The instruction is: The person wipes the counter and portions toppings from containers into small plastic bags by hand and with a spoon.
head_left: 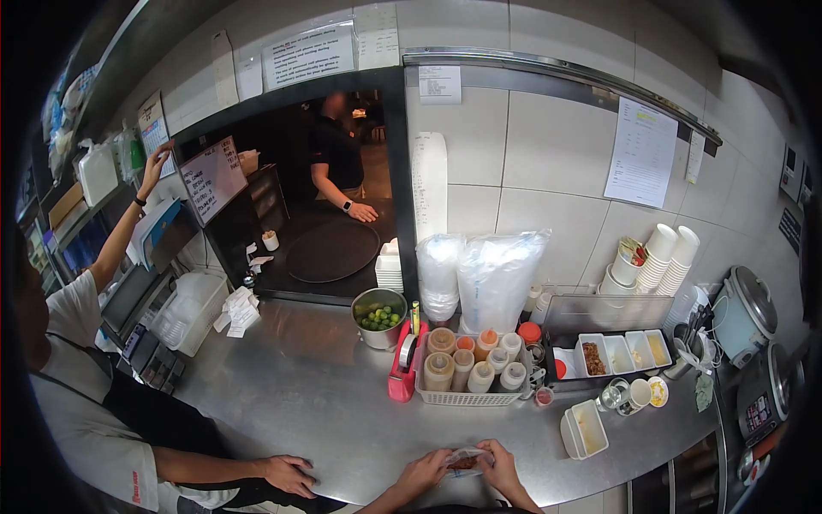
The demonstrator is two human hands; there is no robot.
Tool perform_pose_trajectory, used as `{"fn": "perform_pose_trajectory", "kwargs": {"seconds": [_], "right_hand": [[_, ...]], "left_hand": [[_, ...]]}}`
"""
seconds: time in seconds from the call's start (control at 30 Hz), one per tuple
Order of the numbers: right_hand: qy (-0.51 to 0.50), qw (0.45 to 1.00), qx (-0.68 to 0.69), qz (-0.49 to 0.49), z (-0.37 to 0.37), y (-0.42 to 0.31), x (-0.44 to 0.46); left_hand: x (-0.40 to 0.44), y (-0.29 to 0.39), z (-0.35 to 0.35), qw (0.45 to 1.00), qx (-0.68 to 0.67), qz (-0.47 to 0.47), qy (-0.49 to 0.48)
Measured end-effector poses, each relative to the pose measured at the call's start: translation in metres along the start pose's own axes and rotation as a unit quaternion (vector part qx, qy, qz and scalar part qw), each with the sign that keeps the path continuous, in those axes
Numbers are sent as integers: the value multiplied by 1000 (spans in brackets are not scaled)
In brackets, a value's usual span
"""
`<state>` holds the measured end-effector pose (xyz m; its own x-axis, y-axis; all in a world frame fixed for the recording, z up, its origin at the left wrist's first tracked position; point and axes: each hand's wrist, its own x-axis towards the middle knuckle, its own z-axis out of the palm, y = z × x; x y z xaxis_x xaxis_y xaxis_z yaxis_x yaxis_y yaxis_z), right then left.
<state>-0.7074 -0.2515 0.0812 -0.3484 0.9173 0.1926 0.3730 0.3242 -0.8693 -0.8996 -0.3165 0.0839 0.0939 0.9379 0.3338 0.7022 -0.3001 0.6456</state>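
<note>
Both hands low in view, at the near edge of a brushed stainless-steel counter [342, 420]. Between them: a small clear plastic bag [465, 463], crinkled, with dark reddish-brown contents; too small to tell what. Left hand [423, 474] has its fingers bent and drawn together, pinching the bag's left side. Right hand [503, 476] has its fingers curled in, pinching the right side. Exact thumb contact on either side: cannot tell.

Straight beyond the fingers: a white lattice plastic basket [467, 398] packed with capped squeeze bottles, tan, orange and whitish. Beyond and left of the fingers, touching or just beside the basket: a pinkish-red tape dispenser [400, 381]; past it, a round steel pot [381, 340] of small green fruits. Right of the fingers and farther out: a white rectangular plastic tub [574, 439]. Well left of the left fingers: a co-worker [73, 390] in white shirt and dark apron, one arm raised toward the shelves, the other low by the counter's edge.
</note>
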Motion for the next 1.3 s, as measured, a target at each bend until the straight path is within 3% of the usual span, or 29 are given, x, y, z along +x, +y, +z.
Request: {"fn": "perform_pose_trajectory", "kwargs": {"seconds": [0.1, 0.17, 0.27, 0.37, 0.43, 0.5, 0.53, 0.6, 0.7, 0.73, 0.83, 0.9, 0.93, 1.03, 1.23, 1.3], "right_hand": [[-32, 999, -18, 8, -12, 3, 15], [-29, 999, -33, 8, -15, -2, 23], [-17, 999, -32, -4, -19, -17, 30], [-6, 996, -87, -32, -11, -10, 18], [-6, 990, -134, -36, -4, 3, 4], [-68, 984, -164, -3, 18, 55, -2], [-100, 979, -179, 16, 26, 83, -4], [-71, 979, -186, -37, 16, 70, -1], [-31, 982, -177, -57, 2, 70, 11], [-20, 984, -169, -48, 2, 68, 9], [-34, 992, -85, 90, -6, 38, 6], [-86, 975, -140, 151, -14, 6, 8], [-114, 963, -163, 180, -13, -3, 8], [-105, 979, -158, 78, -20, -1, 9], [-93, 991, -75, 62, -39, -17, 22], [-96, 982, -134, 94, -35, -23, 20]], "left_hand": [[7, 0, 2, 993, -33, -66, -88], [16, 25, -21, 971, -54, -154, -177], [13, 20, -13, 934, -141, -214, -248], [3, 17, 2, 985, 60, -35, -159], [15, 32, -5, 971, 53, -62, -225], [23, 45, -9, 952, 47, -108, -284], [23, 43, -5, 952, -14, -117, -282], [21, 26, 12, 944, -132, -131, -273], [-4, -56, 70, 980, -37, -22, -194], [-2, -52, 62, 980, -35, -28, -193], [17, -5, 34, 971, -34, -69, -227], [34, 35, -6, 952, -4, -121, -280], [30, 19, 8, 959, -31, -92, -268], [22, -12, 39, 965, -96, -43, -239], [27, -7, 26, 976, -116, -22, -186], [24, -15, 40, 982, -90, -14, -166]]}}
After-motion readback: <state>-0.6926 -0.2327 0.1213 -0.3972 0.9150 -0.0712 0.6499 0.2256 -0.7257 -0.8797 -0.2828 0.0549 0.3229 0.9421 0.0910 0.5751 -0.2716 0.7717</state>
